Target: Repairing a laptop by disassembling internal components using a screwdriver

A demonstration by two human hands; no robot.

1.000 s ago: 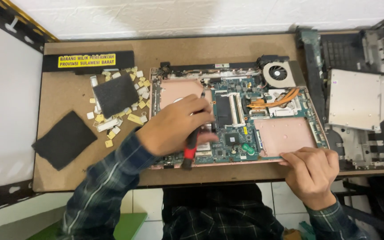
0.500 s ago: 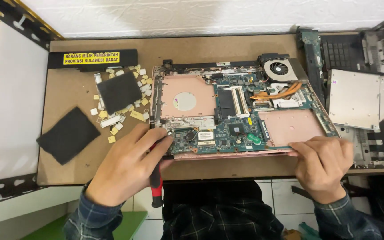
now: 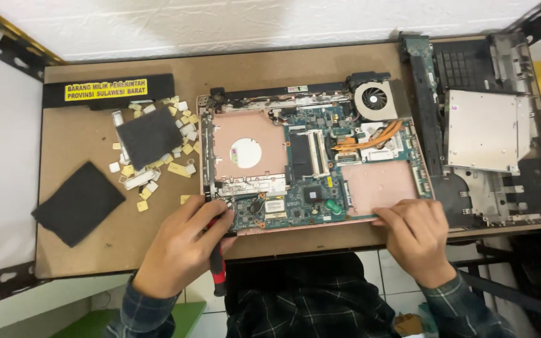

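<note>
An opened laptop base [image 3: 311, 163] lies on the brown table, its green circuit board, copper heat pipe and round fan [image 3: 376, 99] exposed. My left hand [image 3: 180, 247] grips a screwdriver with a red and black handle [image 3: 218, 266], its tip at the front left corner of the base. My right hand [image 3: 416, 238] rests fingers-down on the base's front right edge, pressing on the pink frame.
Two dark foam pads [image 3: 77, 201] [image 3: 149, 136] and several small loose key caps [image 3: 158, 172] lie on the left. A black bar with a yellow label [image 3: 106, 91] sits at the back left. Removed laptop casing with a silver drive [image 3: 486, 128] fills the right side.
My left hand drew back from the middle of the board to the front edge, then moved the screwdriver to the front left corner. My right hand stayed on the front right edge.
</note>
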